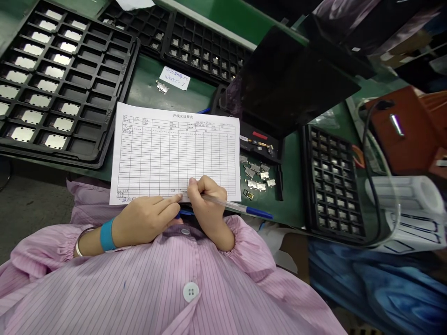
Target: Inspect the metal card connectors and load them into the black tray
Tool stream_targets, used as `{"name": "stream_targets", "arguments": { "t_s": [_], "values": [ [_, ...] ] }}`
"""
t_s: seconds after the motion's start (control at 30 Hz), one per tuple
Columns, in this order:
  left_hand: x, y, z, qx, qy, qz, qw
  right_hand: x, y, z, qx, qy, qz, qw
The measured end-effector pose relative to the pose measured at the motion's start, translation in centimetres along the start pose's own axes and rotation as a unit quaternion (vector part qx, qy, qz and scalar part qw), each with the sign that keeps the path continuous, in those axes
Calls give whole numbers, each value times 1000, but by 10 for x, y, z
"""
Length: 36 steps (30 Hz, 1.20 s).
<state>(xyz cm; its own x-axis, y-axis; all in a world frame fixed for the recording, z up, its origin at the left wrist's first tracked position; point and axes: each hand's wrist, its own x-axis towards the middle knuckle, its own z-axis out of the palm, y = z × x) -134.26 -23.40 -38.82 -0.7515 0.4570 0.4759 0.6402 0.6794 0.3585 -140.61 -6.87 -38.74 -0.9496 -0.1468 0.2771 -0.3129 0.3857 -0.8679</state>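
Listing from the near edge: a white printed paper form with a ruled grid (174, 149) is laid on the green table top (146, 88). Its lower edge is pinned by the left hand (146, 221), loosely curled, with the forefinger stretched onto the sheet. A clear-barrelled ballpoint pen with a blue cap (230, 205) is clasped by the right hand (206, 197) over the form's bottom row.

A large black plastic compartment tray (120, 100), cut off at the left, is partly filled with silvery rectangular plates. Two black gridded trays at the far edge (204, 46) are stocked with small metal parts. A further black gridded tray on the right (306, 186) holds contents too small to identify. Loose small metal parts (258, 179) lie just beside the form.

The pen tip is hidden by the fingers, and the form's print cannot be read.
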Motion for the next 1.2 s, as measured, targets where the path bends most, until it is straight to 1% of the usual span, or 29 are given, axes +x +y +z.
{"name": "stream_targets", "arguments": {
  "t_s": [0.1, 0.2, 0.3, 0.37, 0.4, 0.5, 0.57, 0.63, 0.73, 0.83, 0.97, 1.2],
  "values": [
    [-1, 2, 2, -8, -3, -3, 1000, -1, 4, -2, 55, 29, 37, 997],
    [-1, 4, 1, -13, 37, -14, 999, -2, 7, -6, 128, 54, 83, 987],
    [-3, 5, -10, -55, 80, -44, 994, -3, 7, -16, 156, 81, 83, 981],
    [-6, 6, -21, -67, 95, -86, 990, -5, 5, -26, 121, 95, 63, 986],
    [-7, 6, -25, -59, 100, -113, 987, -7, 4, -31, 92, 91, 55, 990],
    [-9, 7, -32, 32, 90, -185, 978, -16, 3, -49, -14, 46, 38, 998],
    [-9, 8, -29, 112, 63, -188, 974, -23, 8, -59, -109, 25, 8, 994],
    [-9, 9, -23, 183, 31, -176, 967, -30, 15, -68, -206, 22, -34, 978],
    [-8, 12, -14, 224, 5, -170, 960, -40, 26, -76, -286, 26, -66, 956],
    [-9, 16, -9, 233, 1, -181, 956, -45, 32, -80, -309, 37, -53, 949],
    [-12, 21, -4, 252, 13, -207, 945, -46, 34, -82, -309, 36, -32, 950],
    [-16, 24, -3, 242, 27, -216, 946, -44, 33, -83, -298, 32, -58, 952]
  ]
}}
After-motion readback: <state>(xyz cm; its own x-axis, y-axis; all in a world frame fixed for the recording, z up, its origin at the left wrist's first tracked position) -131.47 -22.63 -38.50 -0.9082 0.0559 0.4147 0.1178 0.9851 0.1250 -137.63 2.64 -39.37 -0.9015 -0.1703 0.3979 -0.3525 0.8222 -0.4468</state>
